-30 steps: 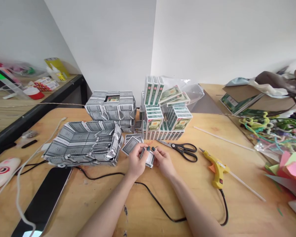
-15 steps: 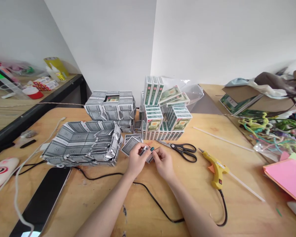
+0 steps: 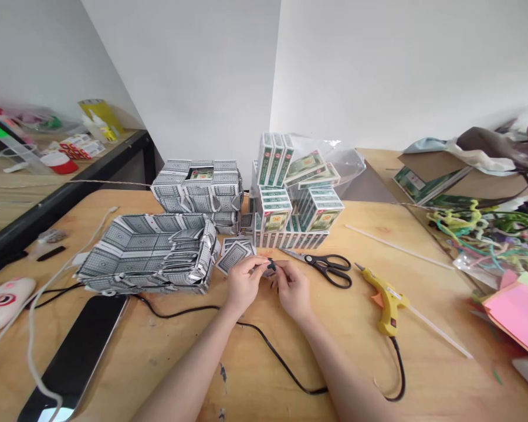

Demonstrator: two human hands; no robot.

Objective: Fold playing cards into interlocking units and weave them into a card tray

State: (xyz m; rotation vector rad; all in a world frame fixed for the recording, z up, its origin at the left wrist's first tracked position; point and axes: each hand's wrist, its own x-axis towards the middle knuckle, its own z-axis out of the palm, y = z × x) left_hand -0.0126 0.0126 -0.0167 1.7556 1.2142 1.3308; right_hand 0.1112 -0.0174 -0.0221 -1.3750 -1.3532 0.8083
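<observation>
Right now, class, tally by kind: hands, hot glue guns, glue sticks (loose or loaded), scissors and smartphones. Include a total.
Left hand and right hand: 2
Hot glue gun: 1
Loose glue stick and loaded glue stick: 2
Scissors: 1
Smartphone: 1
Total: 7

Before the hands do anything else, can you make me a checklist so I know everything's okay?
1. Card held by left hand and right hand: ok, at their fingertips.
2. Card's shape right: cannot tell, fingers hide most of it.
3. Loose cards close by: ok, beside the left hand.
4. Scissors put down: ok, on the table just beyond the right hand.
5. Glue gun cool: cannot tell; it's lying on its side.
6. Black cord away from the arms: not ok, it runs under the forearms and might snag.
</observation>
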